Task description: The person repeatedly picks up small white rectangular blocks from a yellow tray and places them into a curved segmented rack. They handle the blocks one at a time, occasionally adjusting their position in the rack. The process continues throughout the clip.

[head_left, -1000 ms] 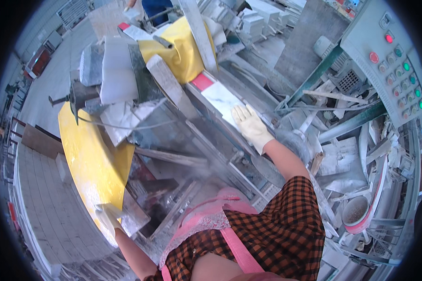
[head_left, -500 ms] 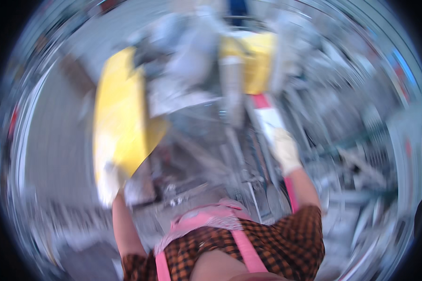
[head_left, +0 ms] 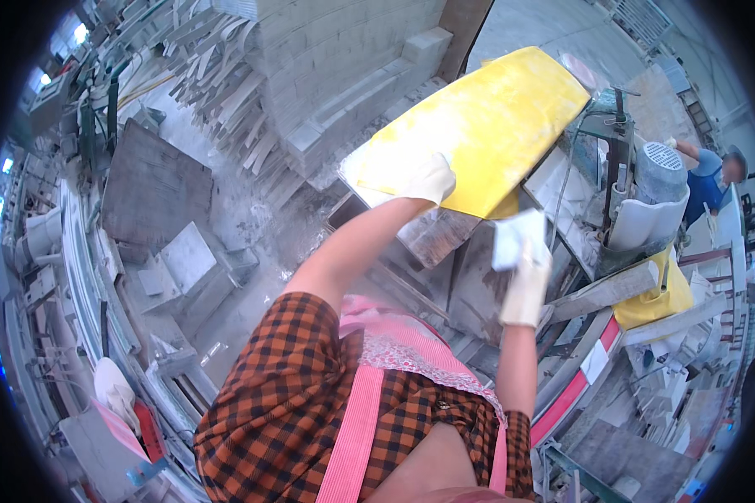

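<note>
My right hand (head_left: 528, 285), in a pale glove, grips a small white square tile (head_left: 516, 239) beside the lower corner of a yellow-covered surface (head_left: 495, 126). The tile is slightly blurred. My left hand (head_left: 430, 179), gloved too, is at the near edge of that yellow cover, its back turned up. Glare and the hand itself hide its fingers. Another white tile (head_left: 594, 362) lies on a pink strip (head_left: 562, 407) curving past my right arm.
A second yellow cover (head_left: 656, 298) hangs by grey slabs at right. Stacked grey strips (head_left: 235, 109) stand ahead to the left, with a dark board (head_left: 155, 180) nearer. A co-worker (head_left: 709, 180) in blue is at far right, past a grey motor housing (head_left: 658, 168).
The view has swung left, bringing the yellow-covered surface to the middle. My right hand has gone from the pink strip to beside the yellow cover, with a tile in it.
</note>
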### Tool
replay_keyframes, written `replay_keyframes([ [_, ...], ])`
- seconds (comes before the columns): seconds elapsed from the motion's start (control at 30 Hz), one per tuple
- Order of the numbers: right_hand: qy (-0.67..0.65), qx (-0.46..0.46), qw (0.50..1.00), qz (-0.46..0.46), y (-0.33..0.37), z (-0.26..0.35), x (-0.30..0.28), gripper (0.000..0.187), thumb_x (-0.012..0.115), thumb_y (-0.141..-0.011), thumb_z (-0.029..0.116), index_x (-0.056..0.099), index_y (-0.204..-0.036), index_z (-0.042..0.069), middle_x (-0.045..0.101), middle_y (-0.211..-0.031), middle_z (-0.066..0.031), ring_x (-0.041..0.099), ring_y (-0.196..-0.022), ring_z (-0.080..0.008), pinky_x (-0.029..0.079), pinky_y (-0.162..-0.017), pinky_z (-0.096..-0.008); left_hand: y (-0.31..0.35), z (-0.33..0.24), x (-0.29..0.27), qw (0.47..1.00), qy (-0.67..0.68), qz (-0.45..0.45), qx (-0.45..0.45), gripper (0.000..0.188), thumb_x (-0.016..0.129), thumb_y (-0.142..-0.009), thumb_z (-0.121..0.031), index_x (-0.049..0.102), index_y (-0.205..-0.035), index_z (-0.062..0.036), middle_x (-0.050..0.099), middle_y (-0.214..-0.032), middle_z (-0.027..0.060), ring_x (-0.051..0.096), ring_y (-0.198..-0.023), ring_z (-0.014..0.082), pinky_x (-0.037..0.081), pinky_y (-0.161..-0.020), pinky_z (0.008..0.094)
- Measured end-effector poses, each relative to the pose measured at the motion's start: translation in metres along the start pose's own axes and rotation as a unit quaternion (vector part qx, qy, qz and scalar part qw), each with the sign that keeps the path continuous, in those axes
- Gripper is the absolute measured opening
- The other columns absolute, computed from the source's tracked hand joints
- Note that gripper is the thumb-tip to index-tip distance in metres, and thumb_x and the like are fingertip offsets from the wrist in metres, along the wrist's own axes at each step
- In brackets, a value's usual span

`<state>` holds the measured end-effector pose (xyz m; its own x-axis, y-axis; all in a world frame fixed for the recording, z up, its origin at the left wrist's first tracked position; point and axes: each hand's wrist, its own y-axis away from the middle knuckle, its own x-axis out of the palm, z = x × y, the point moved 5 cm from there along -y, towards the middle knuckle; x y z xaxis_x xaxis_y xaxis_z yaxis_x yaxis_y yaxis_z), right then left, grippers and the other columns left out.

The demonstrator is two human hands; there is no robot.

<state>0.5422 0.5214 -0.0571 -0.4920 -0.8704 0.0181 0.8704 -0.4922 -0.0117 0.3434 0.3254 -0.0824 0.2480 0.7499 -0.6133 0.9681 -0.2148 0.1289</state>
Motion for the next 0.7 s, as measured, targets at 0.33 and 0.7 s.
replay_keyframes([
  [0.33,-0.064,0.040,0.996,0.039,-0.051,-0.053,0.147,0.046,0.062,-0.103,0.035,0.061,-0.133,0.000,0.068,-0.122,-0.0100,0.062,-0.112,-0.0174,0.050,-0.097,-0.0341,0.006,0.016,0.011,0.987,0.152,0.022,-0.036,0.058,0.054,-0.103,-0.040,0.049,-0.147,-0.0029,0.053,-0.147,0.0181,0.050,-0.134,0.0318,0.041,-0.110,0.0395],
  [0.7,0.308,-0.199,0.930,0.009,-0.022,-0.034,-0.025,0.041,0.067,-0.092,0.042,0.073,-0.119,0.011,0.069,-0.104,-0.0213,0.066,-0.109,-0.0339,0.052,-0.089,-0.0438,0.020,-0.010,0.014,0.998,0.006,0.011,0.059,0.066,0.066,-0.094,-0.030,0.045,-0.139,0.0123,0.058,-0.133,0.0261,0.059,-0.121,0.0327,0.047,-0.103,0.0408],
])
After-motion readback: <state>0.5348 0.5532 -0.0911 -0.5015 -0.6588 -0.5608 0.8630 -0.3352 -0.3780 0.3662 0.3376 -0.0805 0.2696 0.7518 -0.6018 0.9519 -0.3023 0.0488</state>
